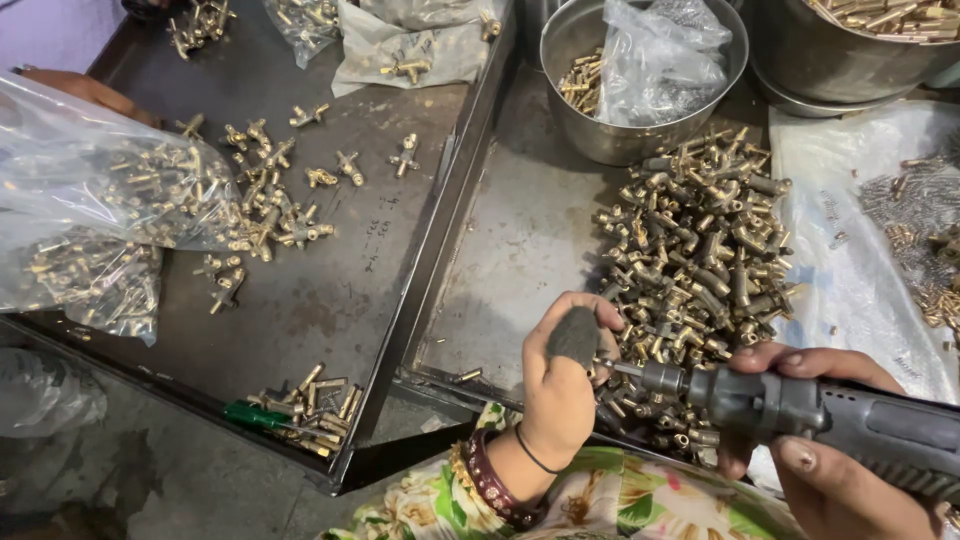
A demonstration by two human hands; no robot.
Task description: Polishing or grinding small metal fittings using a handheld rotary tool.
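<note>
The left hand (pixel 560 385) is curling into a loose fist, thumb side up, wrist bent and wearing bangles. The right hand (pixel 830 450) is wrapping its fingers (pixel 775 358) closed, knuckles up, reaching leftward.

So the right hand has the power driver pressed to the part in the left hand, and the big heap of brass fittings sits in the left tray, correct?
Not quite. The head view shows the heap of brass fittings in the right tray, not the left. The rest holds: the right hand holds the power driver against the part in the left hand.
</note>
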